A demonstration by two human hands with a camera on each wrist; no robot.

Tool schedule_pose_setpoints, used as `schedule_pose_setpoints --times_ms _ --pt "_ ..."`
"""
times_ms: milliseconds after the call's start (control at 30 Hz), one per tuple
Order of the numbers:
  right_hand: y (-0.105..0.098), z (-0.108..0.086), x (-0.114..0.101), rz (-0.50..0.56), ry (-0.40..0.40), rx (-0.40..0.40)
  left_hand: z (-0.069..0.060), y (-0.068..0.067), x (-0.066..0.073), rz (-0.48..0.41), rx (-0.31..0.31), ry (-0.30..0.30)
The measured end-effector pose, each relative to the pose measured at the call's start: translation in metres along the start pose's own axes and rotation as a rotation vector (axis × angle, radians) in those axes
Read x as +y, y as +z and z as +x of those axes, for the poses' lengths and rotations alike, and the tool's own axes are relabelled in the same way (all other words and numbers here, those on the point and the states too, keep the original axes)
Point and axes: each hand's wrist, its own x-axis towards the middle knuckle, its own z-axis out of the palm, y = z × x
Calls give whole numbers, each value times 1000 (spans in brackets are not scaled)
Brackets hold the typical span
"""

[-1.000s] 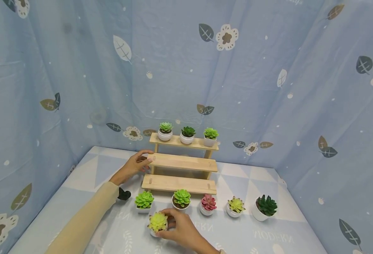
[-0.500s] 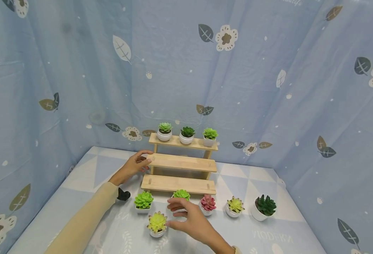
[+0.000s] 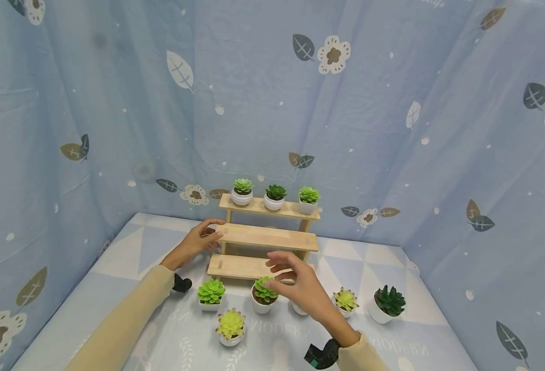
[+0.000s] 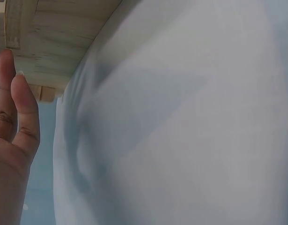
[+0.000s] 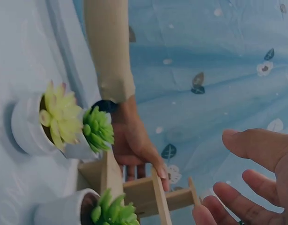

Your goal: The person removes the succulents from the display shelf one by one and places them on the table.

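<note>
My left hand (image 3: pixel 197 242) holds the left end of the middle tier of the wooden stepped shelf (image 3: pixel 268 237). In the left wrist view, fingers (image 4: pixel 25 101) reach the wood's underside. My right hand (image 3: pixel 302 288) hovers with loosely bent, spread fingers and nothing between them, over a green potted succulent (image 3: pixel 263 304) and the lowest tier. It covers most of another succulent, leaving part of its white pot (image 3: pixel 299 309) visible. A yellow-green succulent (image 3: pixel 230 325) stands on the cloth, front left. Beside the shelf's front-left corner is a bright green succulent (image 3: pixel 210 293).
On the top tier stand three potted succulents, the middle one dark green (image 3: pixel 275 197). To the right are a yellowish succulent (image 3: pixel 345 301) and a dark green one in a white pot (image 3: pixel 387 305). Patterned blue curtain (image 3: pixel 254 103) encloses the table's back and sides.
My right hand has let go of the yellow-green succulent, which stays on the cloth, and moved right and farther from me. The left hand keeps its place at the shelf.
</note>
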Motion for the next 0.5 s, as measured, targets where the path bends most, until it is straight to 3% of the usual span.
schedule_pose_setpoints --times_ms 267,500 --pt "-21 15 2 -93 -39 77 1 -1 -2 10 -3 2" --pt "-38 28 12 -109 6 147 1 0 -2 19 3 3"
